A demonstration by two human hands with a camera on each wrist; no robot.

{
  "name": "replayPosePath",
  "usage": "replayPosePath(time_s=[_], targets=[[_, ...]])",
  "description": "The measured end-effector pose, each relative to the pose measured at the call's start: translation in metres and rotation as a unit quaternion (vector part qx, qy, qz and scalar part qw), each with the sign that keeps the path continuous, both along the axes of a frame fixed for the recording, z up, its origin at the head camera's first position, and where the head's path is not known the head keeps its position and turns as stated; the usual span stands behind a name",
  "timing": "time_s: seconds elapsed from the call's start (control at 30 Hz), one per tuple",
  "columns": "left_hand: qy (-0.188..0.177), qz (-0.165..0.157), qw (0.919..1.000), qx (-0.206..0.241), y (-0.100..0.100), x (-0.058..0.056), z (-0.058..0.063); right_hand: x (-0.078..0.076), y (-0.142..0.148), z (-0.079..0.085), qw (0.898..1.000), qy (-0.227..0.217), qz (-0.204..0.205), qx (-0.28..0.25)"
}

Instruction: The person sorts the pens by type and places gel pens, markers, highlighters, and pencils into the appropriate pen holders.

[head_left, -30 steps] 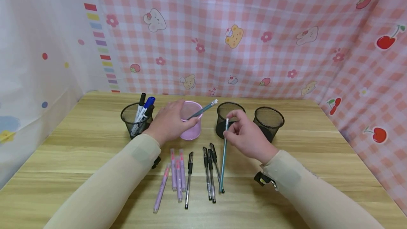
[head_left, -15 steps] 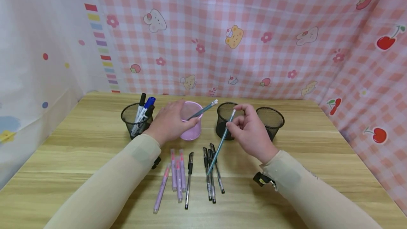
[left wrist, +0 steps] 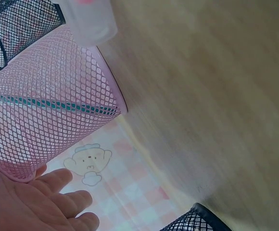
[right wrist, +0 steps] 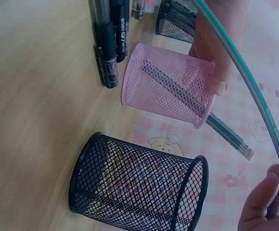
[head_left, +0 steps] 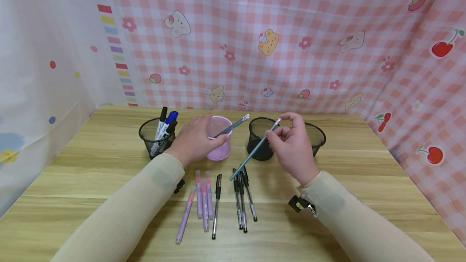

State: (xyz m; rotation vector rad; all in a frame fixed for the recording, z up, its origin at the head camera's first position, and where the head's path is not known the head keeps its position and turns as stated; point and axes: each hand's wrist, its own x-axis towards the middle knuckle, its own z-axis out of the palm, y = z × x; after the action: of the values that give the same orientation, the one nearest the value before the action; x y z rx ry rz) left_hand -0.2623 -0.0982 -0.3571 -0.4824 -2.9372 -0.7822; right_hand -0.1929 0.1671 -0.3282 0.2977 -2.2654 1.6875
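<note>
My left hand (head_left: 193, 138) holds the pink mesh pen cup (head_left: 218, 148) at its rim, thumb on the near side. Teal pencils (head_left: 234, 125) with white erasers lean out of that cup toward the right. My right hand (head_left: 294, 144) pinches another teal pencil (head_left: 251, 155) near its eraser end. This pencil slants down to the left, its lower end over the black gel pens (head_left: 241, 201) in the head view. Just behind it stands a black mesh cup (head_left: 260, 151), with nothing seen inside. In the right wrist view the held pencil (right wrist: 250, 79) crosses the upper right.
A black mesh cup (head_left: 147, 132) at left holds several markers (head_left: 165, 128). Another black mesh cup (head_left: 317, 136) is partly hidden behind my right hand. Purple highlighters (head_left: 204, 201) and a separate black gel pen (head_left: 217, 205) lie on the wooden table (head_left: 364, 165). A checked curtain (head_left: 309, 64) hangs behind.
My right hand has moved slightly right and up. The pencil in it has tilted, its lower end swinging up and left. The left hand and pink cup have stayed still.
</note>
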Motion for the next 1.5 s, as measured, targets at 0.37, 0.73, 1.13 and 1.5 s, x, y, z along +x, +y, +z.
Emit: replayPosePath(time_s=[0.37, 0.73, 1.13, 1.5], targets=[[-0.001, -0.002, 1.0000, 0.005, 0.000, 0.000, 0.001, -0.004, 0.002, 0.005, 0.994, 0.049, -0.073, -0.069], [0.000, -0.002, 1.0000, 0.005, 0.001, 0.000, 0.000, -0.009, 0.001, 0.006, 0.983, 0.082, -0.111, -0.118], [-0.005, -0.001, 1.0000, 0.003, 0.000, 0.001, 0.001, -0.019, -0.003, 0.006, 0.977, 0.112, -0.133, -0.125], [-0.001, -0.002, 1.0000, 0.003, 0.001, 0.000, 0.000, -0.028, -0.008, 0.007, 0.973, 0.119, -0.151, -0.125]])
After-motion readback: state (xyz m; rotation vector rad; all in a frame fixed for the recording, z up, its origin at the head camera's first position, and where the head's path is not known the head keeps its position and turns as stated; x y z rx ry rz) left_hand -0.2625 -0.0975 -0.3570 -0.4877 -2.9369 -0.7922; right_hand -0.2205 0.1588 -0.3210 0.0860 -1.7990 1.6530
